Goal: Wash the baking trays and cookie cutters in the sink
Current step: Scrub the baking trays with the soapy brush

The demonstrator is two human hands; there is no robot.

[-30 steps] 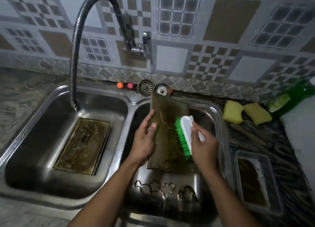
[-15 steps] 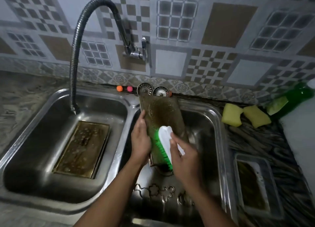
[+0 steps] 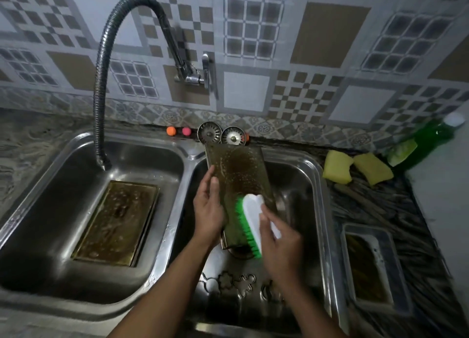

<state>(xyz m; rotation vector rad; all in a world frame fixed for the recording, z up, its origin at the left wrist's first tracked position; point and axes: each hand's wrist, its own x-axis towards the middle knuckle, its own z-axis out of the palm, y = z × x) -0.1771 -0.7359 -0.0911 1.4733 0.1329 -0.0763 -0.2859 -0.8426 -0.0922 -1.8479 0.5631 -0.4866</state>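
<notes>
A greasy baking tray [image 3: 238,175] stands tilted in the right sink basin [image 3: 302,183], its top edge leaning on the back rim. My left hand [image 3: 208,208] grips its left edge. In my right hand [image 3: 281,244] is a white scrub brush with green bristles [image 3: 250,221], pressed against the tray's lower half. A second soapy tray [image 3: 116,221] lies flat in the left basin [image 3: 50,236]. Several cookie cutters [image 3: 236,282] lie on the right basin's floor near the front, partly hidden by my right forearm.
A flexible tap hose [image 3: 101,84] hangs over the left basin. Two sink strainers [image 3: 220,134] and small coloured balls [image 3: 177,131] sit on the back rim. On the right counter lie two yellow sponges [image 3: 355,169], a green soap bottle [image 3: 421,145] and another dirty tray [image 3: 368,264].
The tray has swung left and stands more upright against the back rim. My right hand with the brush has slid down from the tray's right edge to its lower part.
</notes>
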